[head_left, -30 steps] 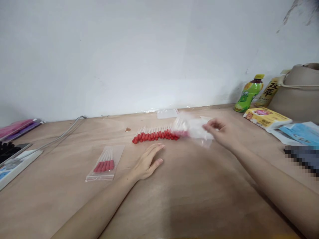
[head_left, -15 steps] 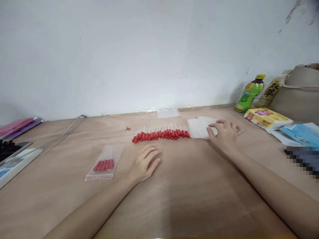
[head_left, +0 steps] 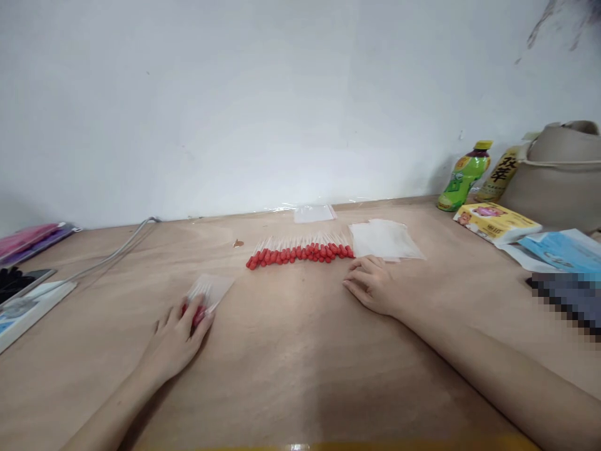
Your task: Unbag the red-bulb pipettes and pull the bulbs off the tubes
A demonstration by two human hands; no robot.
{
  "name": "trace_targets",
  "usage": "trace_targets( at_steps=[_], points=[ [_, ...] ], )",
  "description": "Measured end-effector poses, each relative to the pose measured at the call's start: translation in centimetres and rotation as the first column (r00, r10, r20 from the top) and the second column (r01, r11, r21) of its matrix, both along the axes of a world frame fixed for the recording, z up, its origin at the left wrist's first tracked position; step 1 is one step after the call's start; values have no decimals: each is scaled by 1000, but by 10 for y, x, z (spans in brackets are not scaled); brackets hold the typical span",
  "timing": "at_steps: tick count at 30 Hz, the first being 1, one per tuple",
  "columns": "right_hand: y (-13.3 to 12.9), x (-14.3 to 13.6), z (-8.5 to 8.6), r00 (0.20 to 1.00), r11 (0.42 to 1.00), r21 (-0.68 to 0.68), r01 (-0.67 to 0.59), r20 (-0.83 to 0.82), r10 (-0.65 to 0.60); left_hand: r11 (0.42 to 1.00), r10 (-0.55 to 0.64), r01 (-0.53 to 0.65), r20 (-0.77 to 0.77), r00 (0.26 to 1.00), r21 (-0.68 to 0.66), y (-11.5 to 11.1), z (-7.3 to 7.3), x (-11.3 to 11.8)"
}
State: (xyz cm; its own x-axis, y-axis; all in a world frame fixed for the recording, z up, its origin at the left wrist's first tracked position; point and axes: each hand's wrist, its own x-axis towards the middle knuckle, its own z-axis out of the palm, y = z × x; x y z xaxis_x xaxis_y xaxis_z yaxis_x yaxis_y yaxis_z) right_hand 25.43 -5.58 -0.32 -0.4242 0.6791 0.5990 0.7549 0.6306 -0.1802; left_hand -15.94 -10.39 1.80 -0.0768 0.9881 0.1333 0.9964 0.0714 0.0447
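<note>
My left hand [head_left: 174, 341] lies over a small clear zip bag [head_left: 218, 289] on the left, fingers spread and covering its lower part. Inside the bag are thin white sticks with red heads, partly hidden by the fingers. My right hand [head_left: 373, 287] rests on the table with its fingers curled in towards the thumb, and nothing shows in it. Just beyond it lies a stack of whitish clear bags [head_left: 385, 239]. To the left of that stack, a long row of loose red-headed sticks [head_left: 300, 252] is spread out, heads towards me.
Against the wall lies a flat clear bag [head_left: 313, 213]. A green bottle [head_left: 464, 178], a yellow tissue pack [head_left: 495, 222], a blue packet [head_left: 563, 250] and a beige bag [head_left: 554, 188] stand at the right. A grey cable [head_left: 117, 250] runs to a white power strip [head_left: 42, 307].
My left hand has moved left from the middle of the table onto the bag of sticks. My right hand has drawn back left from the stack of bags, its fingers curling in.
</note>
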Motion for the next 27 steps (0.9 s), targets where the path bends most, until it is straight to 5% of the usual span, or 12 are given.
trace_targets(
  at_steps=[4, 7, 12, 15, 18, 21, 24, 27],
  points=[
    [1, 1, 0, 999, 999, -7, -37, -9, 37, 919, -394, 394, 23, 919, 32, -33, 0, -15],
    [-1, -5, 1, 996, 995, -36, -88, -37, 87, 783, -620, 621, 40, 783, -21, -45, 6, 8],
    [-16, -27, 7, 967, 960, -131, -248, -101, 236, 537, -831, 843, 176, 528, 8, -7, 9, 87],
    [-24, -35, 10, 938, 923, -166, -347, -48, 344, 499, -856, 857, 229, 464, 128, 21, 6, 132],
    [-24, -36, 9, 934, 921, -166, -353, -9, 357, 563, -822, 775, 289, 490, 286, 33, 2, 157],
    [-22, -33, 6, 946, 928, -187, -324, -33, 323, 738, -675, 570, 426, 602, 362, 34, -3, 158],
    [-22, -34, 9, 958, 935, -210, -287, -62, 280, 879, -475, 378, 592, 651, 290, 37, -9, 149],
    [-22, -45, 16, 981, 949, -249, -192, -62, 182, 911, -398, 356, 677, 619, 210, 42, -14, 146]
  ],
)
